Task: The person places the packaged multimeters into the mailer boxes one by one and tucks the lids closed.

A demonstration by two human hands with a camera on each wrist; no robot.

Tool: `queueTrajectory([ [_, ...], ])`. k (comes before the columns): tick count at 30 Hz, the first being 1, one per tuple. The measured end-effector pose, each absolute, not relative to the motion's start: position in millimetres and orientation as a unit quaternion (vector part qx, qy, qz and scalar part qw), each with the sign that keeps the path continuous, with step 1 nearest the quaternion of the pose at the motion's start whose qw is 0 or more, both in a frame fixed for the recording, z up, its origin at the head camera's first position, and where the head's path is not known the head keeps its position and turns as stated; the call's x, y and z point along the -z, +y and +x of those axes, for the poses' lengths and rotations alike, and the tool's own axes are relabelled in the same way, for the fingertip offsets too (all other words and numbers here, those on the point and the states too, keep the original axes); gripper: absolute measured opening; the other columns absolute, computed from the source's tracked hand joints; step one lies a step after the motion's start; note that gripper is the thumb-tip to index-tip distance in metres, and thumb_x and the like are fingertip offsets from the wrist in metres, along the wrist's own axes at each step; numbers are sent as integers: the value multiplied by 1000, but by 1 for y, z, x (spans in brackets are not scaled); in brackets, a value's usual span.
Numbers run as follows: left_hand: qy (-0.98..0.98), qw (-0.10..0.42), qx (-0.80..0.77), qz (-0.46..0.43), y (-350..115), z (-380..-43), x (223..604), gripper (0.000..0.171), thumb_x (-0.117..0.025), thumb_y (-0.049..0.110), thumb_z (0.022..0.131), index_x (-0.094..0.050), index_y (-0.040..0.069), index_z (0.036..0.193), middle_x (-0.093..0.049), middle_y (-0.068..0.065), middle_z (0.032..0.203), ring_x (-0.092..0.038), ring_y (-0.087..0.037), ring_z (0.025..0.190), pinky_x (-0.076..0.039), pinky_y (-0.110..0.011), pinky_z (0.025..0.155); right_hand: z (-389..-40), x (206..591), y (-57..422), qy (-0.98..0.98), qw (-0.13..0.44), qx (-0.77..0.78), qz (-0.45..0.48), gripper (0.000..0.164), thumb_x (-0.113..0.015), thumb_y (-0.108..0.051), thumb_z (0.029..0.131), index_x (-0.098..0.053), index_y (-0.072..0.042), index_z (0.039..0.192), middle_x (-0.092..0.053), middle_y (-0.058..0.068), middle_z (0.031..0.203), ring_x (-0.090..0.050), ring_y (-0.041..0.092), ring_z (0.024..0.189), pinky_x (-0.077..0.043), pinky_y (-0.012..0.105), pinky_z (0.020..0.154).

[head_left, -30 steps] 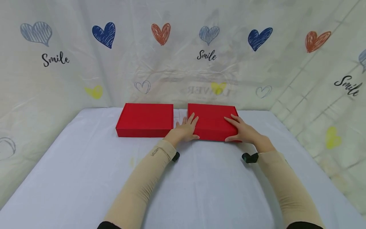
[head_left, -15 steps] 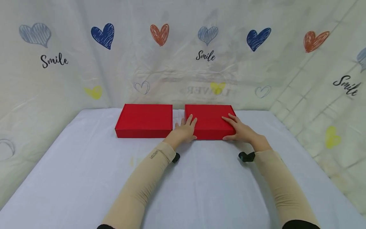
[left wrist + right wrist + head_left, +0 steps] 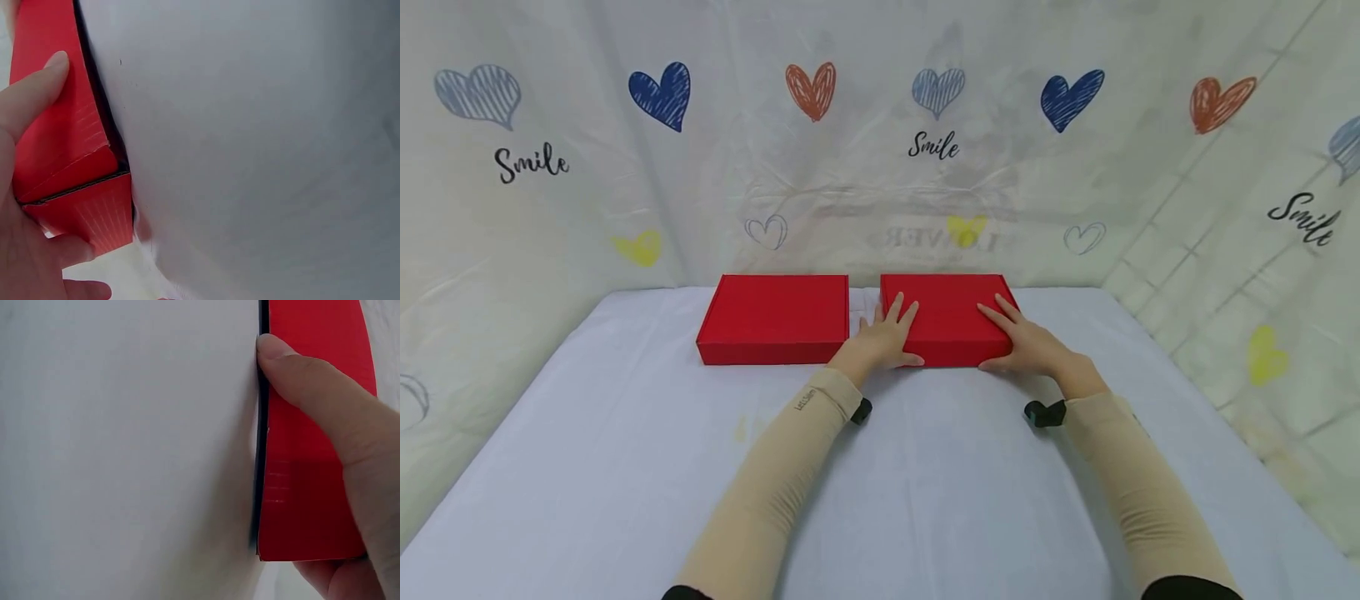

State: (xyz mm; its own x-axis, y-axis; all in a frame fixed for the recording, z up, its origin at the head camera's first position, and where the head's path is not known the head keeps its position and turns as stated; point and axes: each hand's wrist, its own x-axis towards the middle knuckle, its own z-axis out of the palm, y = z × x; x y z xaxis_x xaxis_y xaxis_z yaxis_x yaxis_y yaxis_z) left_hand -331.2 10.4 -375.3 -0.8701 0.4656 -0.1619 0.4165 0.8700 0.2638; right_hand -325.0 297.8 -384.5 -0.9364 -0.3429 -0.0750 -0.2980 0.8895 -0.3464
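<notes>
Two flat red cardboard boxes lie side by side in the head view, a narrow gap between them. My left hand (image 3: 880, 342) grips the near left corner of the right-hand red box (image 3: 951, 321). Its thumb lies on the front face, as the left wrist view shows, while other fingers reach over the top and along the side panel (image 3: 94, 212). At the opposite near corner, my right hand (image 3: 1026, 342) holds the same box. The right thumb (image 3: 312, 387) presses the front face near its lower edge; fingers spread over the lid and right side. Neither hand touches the left-hand red box (image 3: 775, 312).
A white cloth (image 3: 880, 500) covers the table. Behind the boxes hangs a pale curtain (image 3: 865, 183) printed with hearts and lettering, close to the table's back edge. It continues along both sides.
The right-hand box has shifted slightly left and straightened, so its front edge now runs level with the other box. Both hands moved with it; the view also drifted a little.
</notes>
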Motion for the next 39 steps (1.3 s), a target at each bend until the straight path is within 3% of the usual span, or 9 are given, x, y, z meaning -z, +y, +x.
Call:
queueTrajectory([
  [13,963,102,-115,224,14,-331,374,103,-77,37,92,-9,14,166,2,-16,171,-8,-50,153,-15,-64,120,-325,388,295,972,54,185,-132,102,-84,-32,84,-22,-19,164,-3,14,170,-24,53,144,-50,64,97],
  [23,969,89,-96,207,17,-327,373,97,-75,36,94,-13,14,166,-4,-17,170,-15,-49,152,-20,-60,120,-323,388,290,976,43,166,-134,94,-80,-34,88,-25,-18,163,-5,15,170,-28,54,143,-43,67,103],
  [31,972,90,-101,192,19,-325,369,96,-74,36,95,-13,17,166,-4,-14,171,-14,-48,152,-17,-59,122,-323,386,290,976,36,156,-145,94,-80,-33,89,-24,-15,163,-6,17,170,-34,54,140,-43,66,103],
  [39,973,89,-84,194,15,-325,370,100,-76,39,92,-12,19,166,-4,-12,171,-14,-46,153,-17,-61,121,-323,383,292,971,60,185,-142,102,-84,-32,85,-22,-17,164,-2,16,170,-21,54,145,-47,66,100],
])
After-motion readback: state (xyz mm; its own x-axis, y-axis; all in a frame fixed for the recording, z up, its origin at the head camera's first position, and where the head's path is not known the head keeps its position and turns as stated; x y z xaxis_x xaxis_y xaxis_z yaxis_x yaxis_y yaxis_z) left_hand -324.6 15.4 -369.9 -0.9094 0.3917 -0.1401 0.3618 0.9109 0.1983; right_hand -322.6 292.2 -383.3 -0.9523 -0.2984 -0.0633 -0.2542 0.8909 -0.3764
